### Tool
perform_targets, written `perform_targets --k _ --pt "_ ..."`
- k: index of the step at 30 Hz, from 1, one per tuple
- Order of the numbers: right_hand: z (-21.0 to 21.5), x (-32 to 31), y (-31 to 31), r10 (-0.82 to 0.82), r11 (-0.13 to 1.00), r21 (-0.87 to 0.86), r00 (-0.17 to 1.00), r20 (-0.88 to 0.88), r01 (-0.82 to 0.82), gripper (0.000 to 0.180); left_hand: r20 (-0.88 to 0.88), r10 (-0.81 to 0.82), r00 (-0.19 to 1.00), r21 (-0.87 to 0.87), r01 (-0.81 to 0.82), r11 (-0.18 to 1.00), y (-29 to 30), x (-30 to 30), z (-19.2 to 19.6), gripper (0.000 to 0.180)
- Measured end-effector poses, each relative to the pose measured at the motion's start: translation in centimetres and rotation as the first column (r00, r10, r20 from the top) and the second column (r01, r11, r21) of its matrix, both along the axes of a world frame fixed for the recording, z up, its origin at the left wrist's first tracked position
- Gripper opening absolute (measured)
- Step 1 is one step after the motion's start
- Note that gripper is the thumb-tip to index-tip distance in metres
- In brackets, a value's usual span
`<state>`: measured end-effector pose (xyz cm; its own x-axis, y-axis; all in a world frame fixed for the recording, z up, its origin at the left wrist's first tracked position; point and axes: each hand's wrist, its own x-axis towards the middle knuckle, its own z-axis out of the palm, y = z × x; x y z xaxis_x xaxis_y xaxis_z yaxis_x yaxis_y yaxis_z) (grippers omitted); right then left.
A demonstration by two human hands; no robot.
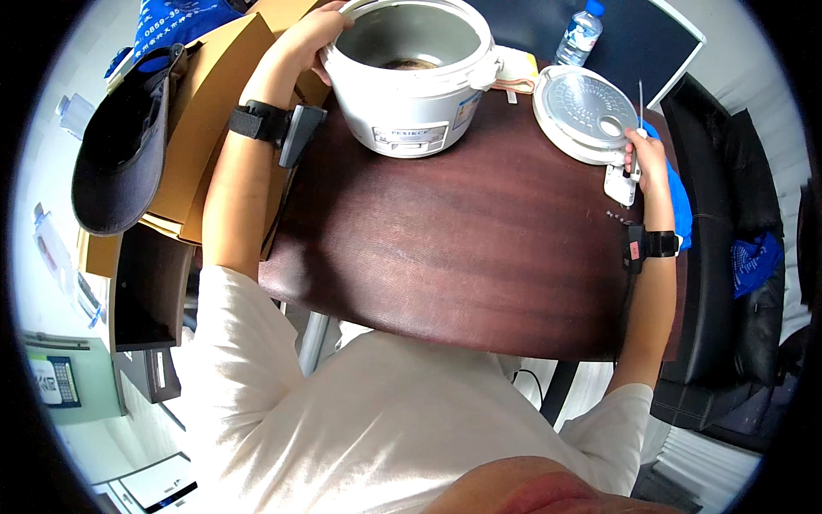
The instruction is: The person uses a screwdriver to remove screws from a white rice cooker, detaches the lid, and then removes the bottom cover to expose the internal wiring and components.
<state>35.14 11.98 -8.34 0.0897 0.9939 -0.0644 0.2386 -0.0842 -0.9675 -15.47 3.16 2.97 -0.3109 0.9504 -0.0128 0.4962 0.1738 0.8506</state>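
Note:
A white rice cooker body (402, 111) stands without its lid at the far side of the table, its grey inside showing. My left hand (310, 38) grips its left rim, with the fingers partly hidden behind the wall. The detached round lid (586, 107), with a silvery perforated plate, lies to the right. At the lid's near right edge, my right hand (648, 158) is closed around a screwdriver (640, 103), its thin shaft pointing up. Beneath that hand is a small white part (620, 186). Several tiny screws (616, 216) lie close by on the table.
The dark brown table (462, 257) has a water bottle (580, 36) and a folded cloth (515, 70) at the back. Cardboard boxes (210, 120) with a dark cap (124, 163) stand left. Blue fabric (678, 193) hangs at the right edge, beside a black sofa (728, 188).

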Motion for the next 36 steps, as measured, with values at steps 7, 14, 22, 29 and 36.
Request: perform_targets --k 7,14,22,29,36 --pt "-1.6 0.3 0.8 0.017 0.998 0.059 0.979 0.203 -0.029 0.024 0.044 -0.053 0.998 0.096 0.048 0.994 2.0 -4.4 -2.7 0.047" --pt "-1.9 0.2 0.8 -0.054 0.990 0.141 0.969 0.240 0.021 0.037 0.126 -0.069 0.990 -0.035 0.074 0.997 1.4 -3.0 -1.5 0.048" --pt "0.7 -4.1 -3.8 0.112 0.977 0.172 0.990 0.082 -0.124 0.031 0.241 0.020 0.970 0.144 -0.057 0.988 -1.0 -1.2 -2.1 0.050" --pt "4.6 -11.1 -11.7 0.480 0.874 0.041 0.874 0.078 -0.484 0.017 0.190 0.079 0.979 0.172 -0.112 0.979 -4.0 -0.3 -2.8 0.058" --pt "4.5 -11.7 -13.1 0.536 0.839 0.062 0.841 0.077 -0.540 0.013 -0.024 -0.002 1.000 0.168 0.006 0.986 -11.2 6.4 -1.7 0.082"
